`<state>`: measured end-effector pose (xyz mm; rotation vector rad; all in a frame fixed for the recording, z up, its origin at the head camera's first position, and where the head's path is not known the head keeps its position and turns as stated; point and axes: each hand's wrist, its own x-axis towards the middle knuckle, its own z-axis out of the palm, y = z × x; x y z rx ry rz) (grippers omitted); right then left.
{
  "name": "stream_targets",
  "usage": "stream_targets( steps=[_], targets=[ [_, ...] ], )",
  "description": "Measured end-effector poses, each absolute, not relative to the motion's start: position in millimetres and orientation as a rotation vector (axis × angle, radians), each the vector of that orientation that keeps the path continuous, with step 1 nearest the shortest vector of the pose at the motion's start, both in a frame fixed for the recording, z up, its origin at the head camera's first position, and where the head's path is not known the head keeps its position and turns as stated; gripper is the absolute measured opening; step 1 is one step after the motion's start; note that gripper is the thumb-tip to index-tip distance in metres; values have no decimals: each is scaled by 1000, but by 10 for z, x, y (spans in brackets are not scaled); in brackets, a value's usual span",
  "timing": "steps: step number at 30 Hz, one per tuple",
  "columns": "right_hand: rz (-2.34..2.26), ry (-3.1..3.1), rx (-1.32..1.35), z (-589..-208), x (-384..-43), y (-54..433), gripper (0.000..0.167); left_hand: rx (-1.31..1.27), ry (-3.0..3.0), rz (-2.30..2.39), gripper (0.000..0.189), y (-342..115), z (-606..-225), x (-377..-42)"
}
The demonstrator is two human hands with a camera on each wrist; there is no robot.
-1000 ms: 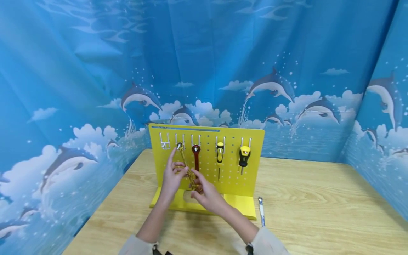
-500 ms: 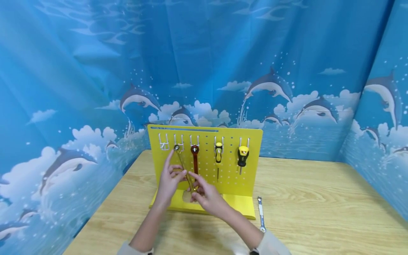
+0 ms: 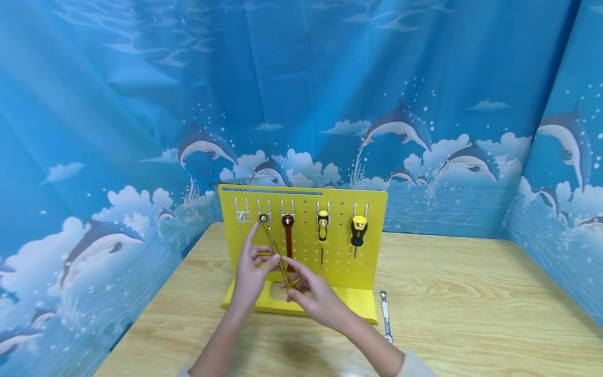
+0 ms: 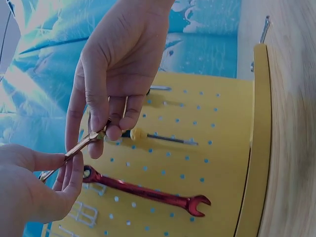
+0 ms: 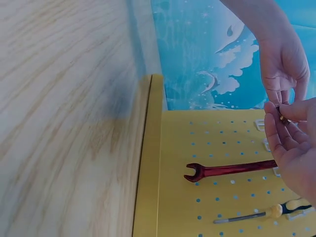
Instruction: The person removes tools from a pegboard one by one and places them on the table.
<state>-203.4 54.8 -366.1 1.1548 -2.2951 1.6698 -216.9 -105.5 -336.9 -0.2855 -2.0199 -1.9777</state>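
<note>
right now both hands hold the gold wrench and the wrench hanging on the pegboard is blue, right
The combination wrench hanging on the pegboard is red, not blue, as the left wrist view shows; the left hand and right hand hold the gold wrench.

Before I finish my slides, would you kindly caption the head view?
Left hand and right hand hold a gold wrench before a yellow pegboard.

Blue dolphin-print curtain [image 3: 301,94] behind and beside a pale wood-grain table [image 3: 471,293]
</note>
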Motion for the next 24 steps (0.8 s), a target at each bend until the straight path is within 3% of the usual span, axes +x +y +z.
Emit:
stream_targets(
  steps=[24],
  targets=[
    [1506, -2256, 1088, -3785, -1809, 1240, 70, -617, -2087, -2031, 79, -398, -3416, -2076]
  ],
)
